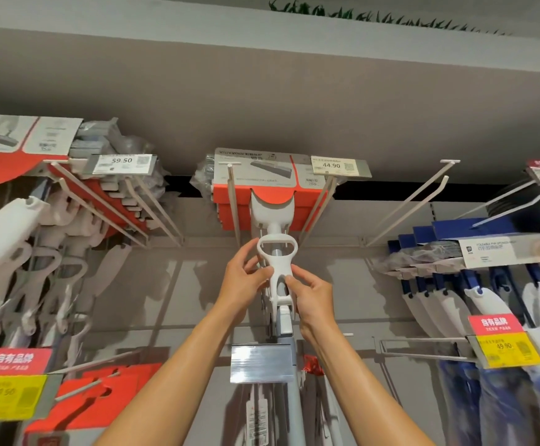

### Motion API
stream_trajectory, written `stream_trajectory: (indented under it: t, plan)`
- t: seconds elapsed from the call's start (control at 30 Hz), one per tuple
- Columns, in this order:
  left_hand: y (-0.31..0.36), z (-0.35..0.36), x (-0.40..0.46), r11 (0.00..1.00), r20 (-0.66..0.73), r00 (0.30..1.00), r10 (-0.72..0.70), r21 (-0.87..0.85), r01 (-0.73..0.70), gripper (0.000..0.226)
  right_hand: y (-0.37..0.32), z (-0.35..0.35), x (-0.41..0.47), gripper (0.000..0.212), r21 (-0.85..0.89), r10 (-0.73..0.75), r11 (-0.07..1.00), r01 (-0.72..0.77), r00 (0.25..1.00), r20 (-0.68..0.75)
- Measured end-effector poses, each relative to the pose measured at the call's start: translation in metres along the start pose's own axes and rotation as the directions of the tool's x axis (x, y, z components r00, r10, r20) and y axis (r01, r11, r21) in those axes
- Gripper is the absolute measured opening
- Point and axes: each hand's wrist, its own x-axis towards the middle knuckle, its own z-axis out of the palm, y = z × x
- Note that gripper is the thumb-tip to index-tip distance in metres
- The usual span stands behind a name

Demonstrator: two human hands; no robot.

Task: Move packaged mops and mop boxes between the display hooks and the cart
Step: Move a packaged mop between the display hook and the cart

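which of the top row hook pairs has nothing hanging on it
The bare hook pair right of the 44.90 price tag; the pairs to its left hold red-and-white mop boxes, this one holds nothing.

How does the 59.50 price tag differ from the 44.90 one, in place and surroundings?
The 59.50 tag sits up on the left, ahead of a row of packs on its hooks; the 44.90 tag sits at the centre, to the right of the red-and-white pack above the mop both hands are holding. They show different prices. Both are pale labels in clear holders at hook ends.
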Motion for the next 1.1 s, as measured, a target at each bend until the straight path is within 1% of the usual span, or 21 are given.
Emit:
stream_trajectory:
  t: [0.2,0.33,0.5,0.6,0.7,0.8,0.93,1.0,1.1]
  plan:
    - [-0.015,-0.007,0.007,0.999,0.025,0.999,-0.027,0.022,0.026,0.068,0.020,0.004,0.006,0.032,-0.023,0.016,1.000,-0.017,1.000,-0.011]
    - [-0.023,-0.008,0.012,0.998,0.042,0.998,-0.038,0.049,0.036,0.072,0.028,0.006,0.011,0.035,-0.069,-0.004,0.998,0.003,1.000,-0.023]
    - [-0.029,-0.008,0.013,0.994,0.045,0.999,-0.023,0.110,0.018,0.074,0.037,0.005,0.012,0.034,-0.066,-0.001,0.998,-0.003,0.999,-0.047]
    - [-0.029,-0.008,0.009,0.992,0.045,0.999,-0.022,0.124,0.016,0.074,0.039,0.004,0.007,0.033,-0.098,-0.021,0.995,0.017,0.999,-0.042]
    - [-0.025,-0.007,0.002,0.995,0.047,0.998,-0.039,0.096,0.034,0.068,0.036,0.003,0.000,0.032,-0.163,-0.054,0.985,0.051,0.999,-0.009]
    - [-0.017,-0.011,-0.010,0.993,0.054,0.998,-0.041,0.113,0.035,0.052,0.028,0.001,-0.010,0.026,-0.189,-0.086,0.978,0.088,0.996,0.020]
    - [0.003,-0.019,-0.031,0.977,0.055,0.998,0.019,0.210,-0.030,0.044,0.010,-0.004,-0.031,0.023,-0.073,-0.117,0.990,0.118,0.993,0.018]
    - [0.014,-0.023,-0.044,0.950,0.074,0.995,0.064,0.300,-0.083,0.044,-0.002,-0.005,-0.044,0.022,-0.081,-0.151,0.985,0.155,0.987,0.054]
    - [0.029,-0.033,-0.070,0.862,0.100,0.986,0.137,0.478,-0.168,0.047,-0.018,-0.007,-0.069,0.028,-0.160,-0.239,0.954,0.253,0.966,0.101]
